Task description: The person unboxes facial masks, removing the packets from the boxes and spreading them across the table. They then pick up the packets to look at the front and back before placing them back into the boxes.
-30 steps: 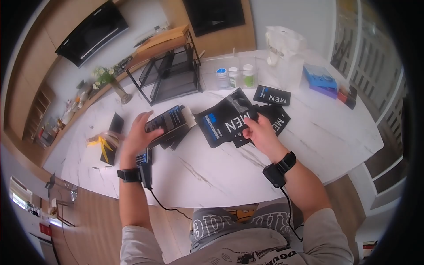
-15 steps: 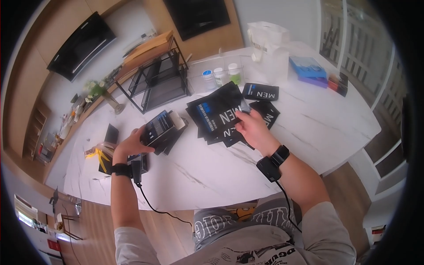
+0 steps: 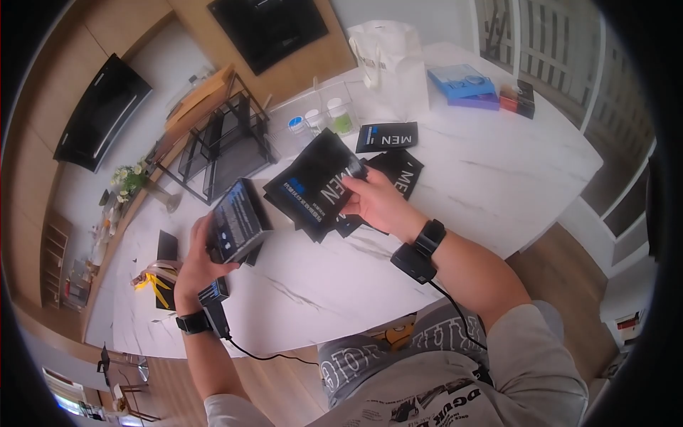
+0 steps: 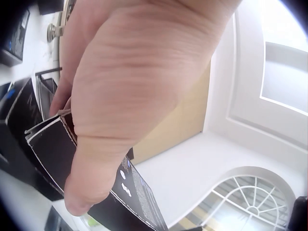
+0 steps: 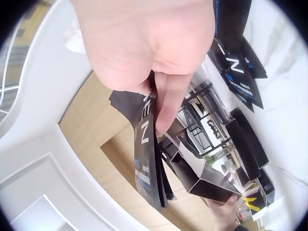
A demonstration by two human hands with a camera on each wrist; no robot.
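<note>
My left hand (image 3: 196, 260) grips an upright black carton (image 3: 240, 220) around its lower side, lifted at a tilt over the table. In the right wrist view the carton's end flap (image 5: 191, 156) stands open, facing the other hand. My right hand (image 3: 384, 203) pinches a small stack of flat black sachets (image 3: 313, 181) printed MEN, held just right of the carton. Edge-on in the right wrist view, several sachets (image 5: 149, 161) hang between thumb and fingers. More black sachets (image 3: 409, 171) lie fanned on the table behind the right hand, and a single sachet (image 3: 388, 136) lies beyond them.
Another small black box (image 3: 213, 290) lies by the left wrist, near a black box with a yellow ribbon (image 3: 151, 281). At the back stand a black mesh rack (image 3: 228, 153), a clear bin with bottles (image 3: 341, 117), a white paper bag (image 3: 390, 71) and blue boxes (image 3: 462, 82).
The left hand has lifted and turned the carton more upright. The right hand has raised the sachets off the pile and brought them closer to the carton. The head view has swung right.
</note>
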